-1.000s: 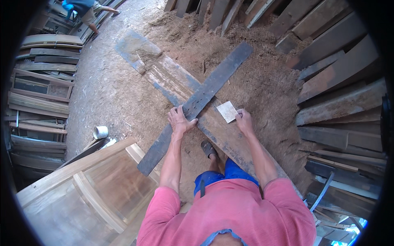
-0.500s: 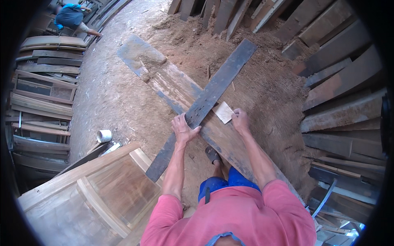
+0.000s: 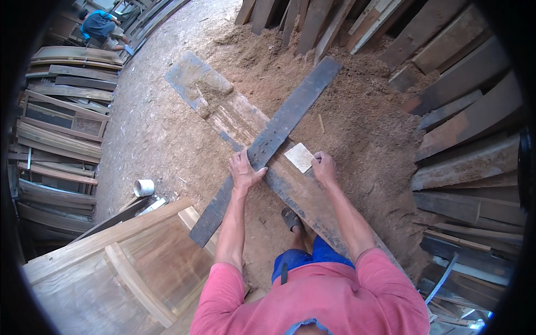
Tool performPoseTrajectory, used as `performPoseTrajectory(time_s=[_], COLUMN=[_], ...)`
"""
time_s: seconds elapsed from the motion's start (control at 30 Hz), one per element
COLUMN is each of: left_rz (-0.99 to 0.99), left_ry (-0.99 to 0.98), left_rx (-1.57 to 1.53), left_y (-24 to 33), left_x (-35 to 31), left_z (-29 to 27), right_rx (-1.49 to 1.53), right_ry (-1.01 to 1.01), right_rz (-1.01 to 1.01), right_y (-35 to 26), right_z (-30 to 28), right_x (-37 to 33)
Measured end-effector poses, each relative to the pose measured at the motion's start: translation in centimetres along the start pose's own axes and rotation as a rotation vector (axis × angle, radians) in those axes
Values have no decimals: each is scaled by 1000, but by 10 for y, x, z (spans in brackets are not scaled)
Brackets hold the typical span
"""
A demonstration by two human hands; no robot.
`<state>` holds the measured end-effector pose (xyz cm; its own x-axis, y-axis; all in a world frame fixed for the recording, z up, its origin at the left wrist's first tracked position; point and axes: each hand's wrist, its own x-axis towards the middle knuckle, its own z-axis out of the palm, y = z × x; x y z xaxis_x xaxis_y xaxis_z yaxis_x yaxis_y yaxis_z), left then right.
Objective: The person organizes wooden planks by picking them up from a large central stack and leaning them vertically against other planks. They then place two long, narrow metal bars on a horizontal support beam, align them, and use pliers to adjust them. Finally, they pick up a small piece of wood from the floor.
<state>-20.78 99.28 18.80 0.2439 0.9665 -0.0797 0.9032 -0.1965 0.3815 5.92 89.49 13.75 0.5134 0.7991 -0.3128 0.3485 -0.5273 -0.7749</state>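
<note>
Head view. Dark plank (image 3: 268,145) lies diagonally across a wider worn board (image 3: 245,125) on the sawdust floor (image 3: 357,117), the two making an X. Left hand (image 3: 244,171) lies flat on the dark plank near the crossing, fingers spread open, palm down. Right hand (image 3: 324,167) is on the worn board just right of the crossing, fingers curled closed on the edge of a pale square sheet (image 3: 300,157) that lies flat on the board, touching the dark plank's lower edge. Against the frame half a second back: the dark plank keeps about the same angle; the left hand stays on it; the right hand has stayed at the sheet's right edge; the sheet is in about the same spot on the board. The view has shifted slightly, nothing else. One foot in a dark sandal (image 3: 291,218) stands beside the board. Small white cup-shaped container (image 3: 143,187), round, stands on the floor to the left, near a pale wooden frame (image 3: 111,262); no label legible. Stacked planks (image 3: 469,111) lean at right, more stacks (image 3: 61,123) at left. Another person in blue (image 3: 97,23) crouches at top left.
</note>
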Motion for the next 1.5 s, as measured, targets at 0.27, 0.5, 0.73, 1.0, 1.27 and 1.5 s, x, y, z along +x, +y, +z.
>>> performPoseTrajectory(time_s=[0.27,0.5,0.73,1.0,1.27,1.5], left_rz=[-79,-12,-19,18,28,8], left_ry=[-114,-95,-111,-50,-47,-51], left_rx=[64,21,33,32,6,28], left_y=[7,-2,-6,-6,-7,-2], left_x=[2,5,5,4,5,5], left_z=[-10,-9,-4,-3,-5,-7], right_rx=[19,-5,-260,-487,-450,-271], right_ry=[-3,41,3,-25,-1,173], right_rz=[-16,-98,-330,-325,-354,-390], right_y=[-4,-6,-29,-44,-75,-58], right_z=[12,16,5,14,43,60], right_x=[10,8,-20,-26,0,4])
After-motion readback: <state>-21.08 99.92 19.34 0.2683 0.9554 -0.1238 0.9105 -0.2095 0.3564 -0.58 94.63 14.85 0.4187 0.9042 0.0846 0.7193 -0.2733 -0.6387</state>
